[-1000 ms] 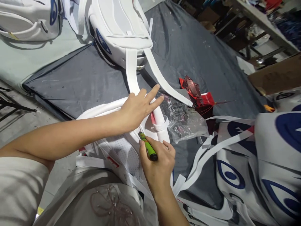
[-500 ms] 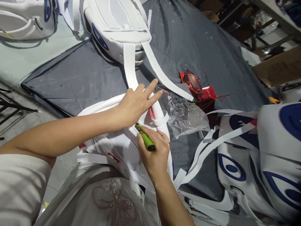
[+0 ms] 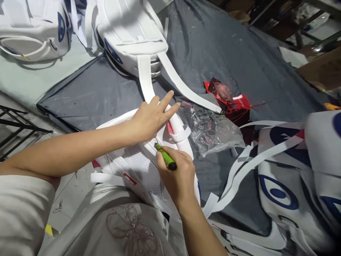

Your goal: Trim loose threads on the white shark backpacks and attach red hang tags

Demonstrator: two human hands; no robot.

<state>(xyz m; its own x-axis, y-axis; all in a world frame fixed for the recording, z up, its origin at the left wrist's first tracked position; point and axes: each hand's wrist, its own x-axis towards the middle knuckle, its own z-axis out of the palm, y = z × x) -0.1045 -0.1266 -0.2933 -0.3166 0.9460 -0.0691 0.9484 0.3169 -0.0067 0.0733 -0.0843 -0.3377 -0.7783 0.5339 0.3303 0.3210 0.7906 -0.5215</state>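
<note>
A white backpack [image 3: 142, 161] with a dotted mesh panel and a small red label leans against my lap at the edge of the grey-covered table. Across its upper rim lies my left hand [image 3: 153, 119], fingers spread and flat, pressing on the white fabric. My right hand [image 3: 177, 172] is closed around a green pen-shaped tool [image 3: 165, 156] with black ends. The tool's dark tip points at the white fabric just below my left hand. Whether the tip touches the fabric I cannot tell.
Another white backpack [image 3: 133, 39] lies beyond, its straps reaching toward me. Clear plastic bags [image 3: 210, 129] and red tags [image 3: 241, 102] are to its right. More white bags with blue eye shapes [image 3: 278, 192] stand at right, and one bag [image 3: 34, 42] sits far left.
The view has shifted slightly, so the bags at right sit further right. Both hands keep nearly the same place on the backpack, and the green tool is still in my right hand.
</note>
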